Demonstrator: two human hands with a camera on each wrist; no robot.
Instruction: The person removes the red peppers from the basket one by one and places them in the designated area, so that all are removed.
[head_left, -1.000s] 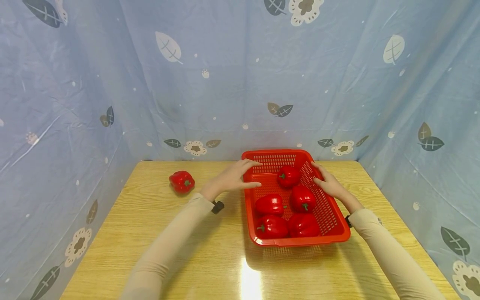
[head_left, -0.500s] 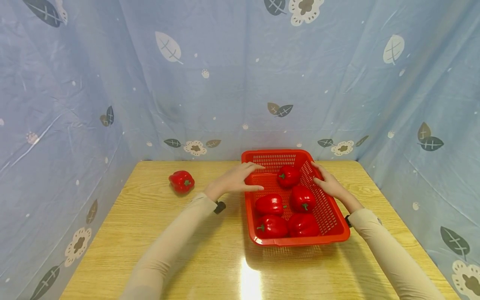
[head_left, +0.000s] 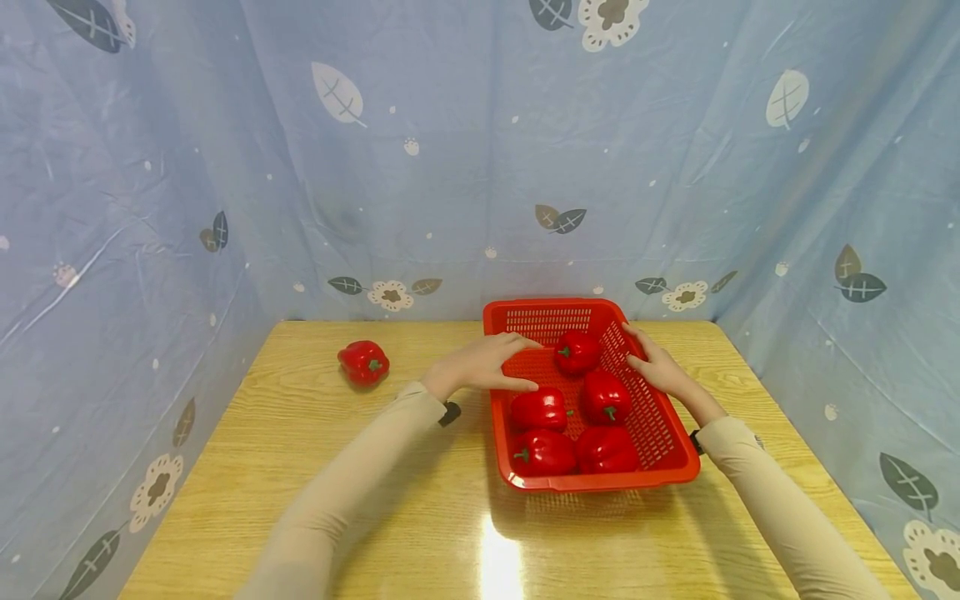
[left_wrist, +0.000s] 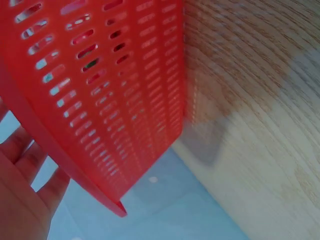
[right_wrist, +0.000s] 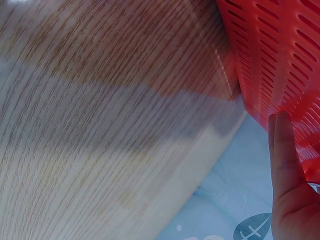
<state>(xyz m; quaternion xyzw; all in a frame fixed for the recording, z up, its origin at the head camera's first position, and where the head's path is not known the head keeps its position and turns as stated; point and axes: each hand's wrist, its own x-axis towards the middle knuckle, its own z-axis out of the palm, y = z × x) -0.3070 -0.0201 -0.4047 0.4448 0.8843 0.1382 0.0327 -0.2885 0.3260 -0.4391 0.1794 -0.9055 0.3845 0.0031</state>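
Observation:
In the head view a red plastic basket (head_left: 497,437) with slotted walls stands on the table, holding several red bell peppers with green stems. One bell pepper (head_left: 539,409) lies near the left hand's thumb. My left hand (head_left: 480,364) reaches over the basket's left rim, thumb and fingers spread apart, nothing between them. At the right rim, my right hand (head_left: 663,372) holds the basket wall, thumb inside and fingers (right_wrist: 285,150) along the outside. The left wrist view shows the slotted wall (left_wrist: 115,90) close by, the hand at its rim. Another bell pepper (head_left: 363,364) lies outside, far left.
The wooden table (head_left: 420,533) carries the basket on its right half. A blue curtain (head_left: 450,192) with leaf and flower prints hangs behind and along both sides.
My left hand has moved right and slightly toward me, farther over the basket's left rim. The right hand, the basket and the peppers have stayed in place.

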